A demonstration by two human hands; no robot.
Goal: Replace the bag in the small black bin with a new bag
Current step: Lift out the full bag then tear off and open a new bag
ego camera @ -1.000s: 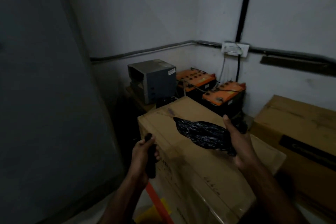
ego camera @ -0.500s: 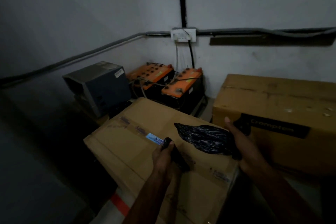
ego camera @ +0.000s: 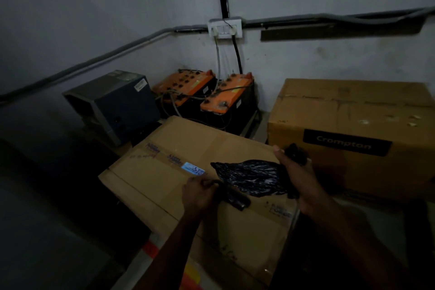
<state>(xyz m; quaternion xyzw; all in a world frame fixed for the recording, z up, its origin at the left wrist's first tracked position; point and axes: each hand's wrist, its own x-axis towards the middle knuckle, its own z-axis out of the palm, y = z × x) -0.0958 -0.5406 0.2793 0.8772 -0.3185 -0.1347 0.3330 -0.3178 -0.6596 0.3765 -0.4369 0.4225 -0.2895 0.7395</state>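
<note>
Two hands, left hand (ego camera: pixel 199 193), right hand (ego camera: pixel 297 174), gripping black bag (ego camera: pixel 253 178)

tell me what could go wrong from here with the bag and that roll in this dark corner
1. The right hand holds the crumpled black bag while the left hand grips the dark roll; black plastic in dim light makes the opening hard to find.
2. Both hands work above the cardboard box; a dropped roll could tumble into the dark gap at its left.
3. The wired orange-topped batteries sit close behind; loose plastic might snag on their cables.
</note>
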